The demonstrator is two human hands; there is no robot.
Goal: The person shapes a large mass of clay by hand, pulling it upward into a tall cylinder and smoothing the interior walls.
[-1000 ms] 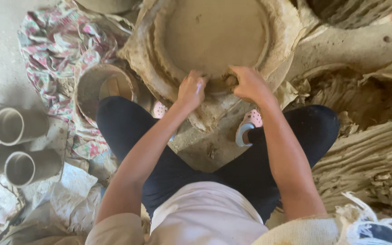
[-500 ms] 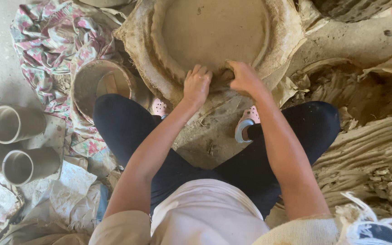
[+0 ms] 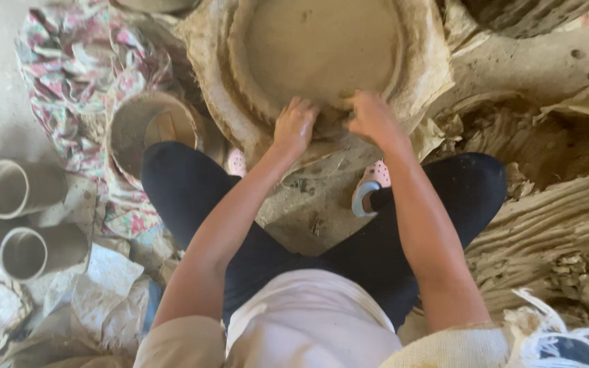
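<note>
A wide, flat clay disc (image 3: 322, 48) with a raised rim lies on burlap sacking (image 3: 424, 75) on the ground in front of me. My left hand (image 3: 294, 126) presses with curled fingers on the disc's near rim. Close to its right, my right hand (image 3: 373, 116) also pushes on the near rim, fingers bent over the clay. Both hands are smeared with clay. I squat with my knees spread, in dark trousers and pink sandals (image 3: 369, 187).
A small round bucket (image 3: 151, 126) stands to the left on a flowered cloth (image 3: 69, 75). Several clay cylinders (image 3: 22, 187) lie at the far left. A heap of raw clay (image 3: 553, 232) fills the right side.
Both hands stay on the near rim; they have shifted slightly along it, and the view has drifted a little.
</note>
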